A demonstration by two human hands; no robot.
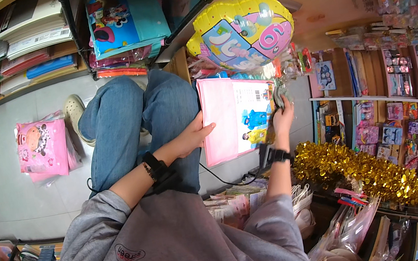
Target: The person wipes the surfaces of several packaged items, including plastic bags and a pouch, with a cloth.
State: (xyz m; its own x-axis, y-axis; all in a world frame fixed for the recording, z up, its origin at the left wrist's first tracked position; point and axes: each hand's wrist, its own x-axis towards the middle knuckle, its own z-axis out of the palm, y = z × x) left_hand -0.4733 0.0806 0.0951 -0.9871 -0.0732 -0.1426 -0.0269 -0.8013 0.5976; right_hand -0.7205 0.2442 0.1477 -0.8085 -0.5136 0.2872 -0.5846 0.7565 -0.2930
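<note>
Across my knees stands a flat pink package [220, 123] with a white printed panel showing figures in blue and yellow hooded raincoats, perhaps a folded raincoat. My left hand [191, 135] grips its left edge, the thumb along the front and the other fingers hidden behind. At the package's right edge is my right hand [282, 115], fingers bent round the crinkled clear plastic end [279, 87]. Dark bands circle both wrists. On the floor to the left lies a pink packaged bundle [43, 147] with a cartoon cow print, in clear plastic.
A yellow foil balloon [242, 33] hangs just beyond the package. Shelves of paper goods [40, 45] and a blue cartoon package [116, 21] stand ahead. Gold tinsel [357, 172] lies at the right, near racks of small packets [385, 128]. A black cord [231, 179] runs below the package.
</note>
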